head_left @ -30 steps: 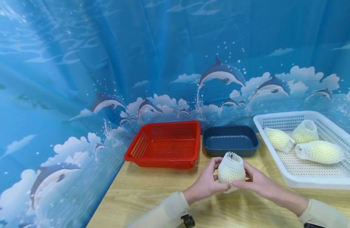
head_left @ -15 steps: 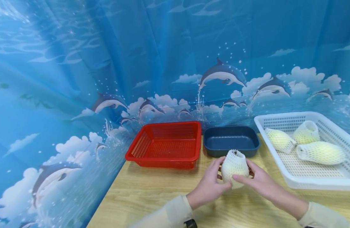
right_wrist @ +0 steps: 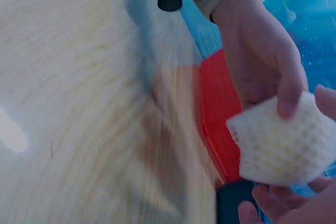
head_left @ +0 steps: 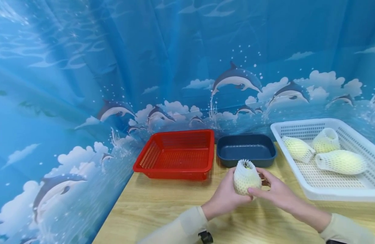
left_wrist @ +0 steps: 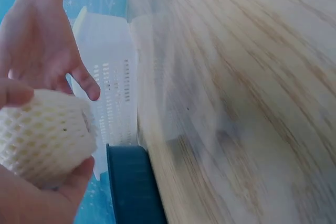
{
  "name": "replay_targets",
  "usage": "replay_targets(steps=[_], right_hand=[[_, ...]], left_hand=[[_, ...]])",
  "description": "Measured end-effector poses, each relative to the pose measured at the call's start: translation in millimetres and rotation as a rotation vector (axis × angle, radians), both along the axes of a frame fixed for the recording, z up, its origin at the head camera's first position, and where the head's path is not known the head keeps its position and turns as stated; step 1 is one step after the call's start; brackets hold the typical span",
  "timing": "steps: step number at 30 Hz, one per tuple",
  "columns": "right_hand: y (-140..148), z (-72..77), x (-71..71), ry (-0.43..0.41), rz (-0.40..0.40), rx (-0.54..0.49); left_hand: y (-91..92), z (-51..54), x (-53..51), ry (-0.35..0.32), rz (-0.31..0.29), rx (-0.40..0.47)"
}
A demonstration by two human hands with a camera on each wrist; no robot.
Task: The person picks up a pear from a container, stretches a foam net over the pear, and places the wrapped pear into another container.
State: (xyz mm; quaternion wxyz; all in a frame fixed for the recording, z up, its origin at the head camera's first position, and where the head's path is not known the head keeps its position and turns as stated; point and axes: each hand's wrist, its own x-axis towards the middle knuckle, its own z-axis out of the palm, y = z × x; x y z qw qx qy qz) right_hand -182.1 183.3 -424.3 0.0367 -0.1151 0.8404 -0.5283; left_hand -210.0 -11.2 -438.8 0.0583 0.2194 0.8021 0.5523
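A rounded fruit in a white foam net sleeve (head_left: 247, 179) is held just above the table, its open sleeve end up and slightly tilted. A little yellow shows inside that opening; the kind of fruit is unclear. My left hand (head_left: 225, 195) grips it from the left and below. On the right side my right hand (head_left: 277, 191) holds it, thumb on the front, other fingers partly hidden behind. In the right wrist view the left thumb presses on the netted fruit (right_wrist: 286, 142). The left wrist view shows the netted fruit (left_wrist: 44, 137) between both hands.
A red plastic basket (head_left: 175, 175) stands at the back left, beside a dark blue tray (head_left: 247, 162) behind the hands. At the right, a white basket (head_left: 343, 196) contains three netted fruits (head_left: 341, 162). A dolphin-printed curtain (head_left: 175, 51) hangs behind the wooden table (head_left: 163, 200).
Both hands have turned and shifted the fruit slightly. The dark spot in the sleeve's opening has given way to yellow. The left hand now reaches further under the fruit.
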Motion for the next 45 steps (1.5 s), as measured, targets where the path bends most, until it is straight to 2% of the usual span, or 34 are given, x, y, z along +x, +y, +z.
replay_targets(steps=[3, 8, 12, 16, 19, 25, 29, 32, 38, 41, 45], right_hand=[[5.4, 2.8, -0.5, -0.018, 0.057, -0.009], [8.0, 3.8, 0.1, -0.029, 0.135, -0.042], [6.4, 2.3, 2.4, 0.010, 0.151, -0.082], [5.9, -0.1, 5.5, 0.057, 0.113, -0.069], [6.2, -0.8, 6.9, 0.069, 0.068, -0.042], [3.8, -0.9, 8.5, 0.051, 0.015, -0.055], [-0.2, 0.0, 10.5, 0.067, 0.012, -0.066], [-1.6, 0.4, 11.2, 0.109, 0.014, -0.052], [3.2, 4.6, 11.3, 0.188, 0.038, 0.008], [6.1, 6.9, 12.2, 0.192, 0.069, 0.019], [7.7, 5.9, 13.2, 0.224, 0.097, 0.038]], left_hand=[[-5.0, -1.3, -1.7, -0.030, -0.043, 0.034], [-10.4, -0.9, -2.8, 0.028, -0.107, -0.001], [-11.6, 0.0, -2.4, 0.069, -0.138, -0.036], [-10.4, 1.5, -1.3, 0.074, -0.155, -0.032], [-8.4, 3.2, 1.7, 0.088, -0.136, -0.053], [0.5, 3.3, 10.4, 0.208, -0.021, -0.209], [6.5, 4.0, 11.6, 0.264, 0.035, -0.248], [7.7, 4.6, 11.5, 0.245, 0.035, -0.217], [5.7, 4.2, 9.7, 0.129, -0.043, -0.059], [4.4, 3.1, 8.8, 0.126, -0.069, -0.039], [3.4, 1.7, 8.7, 0.175, -0.088, -0.043]])
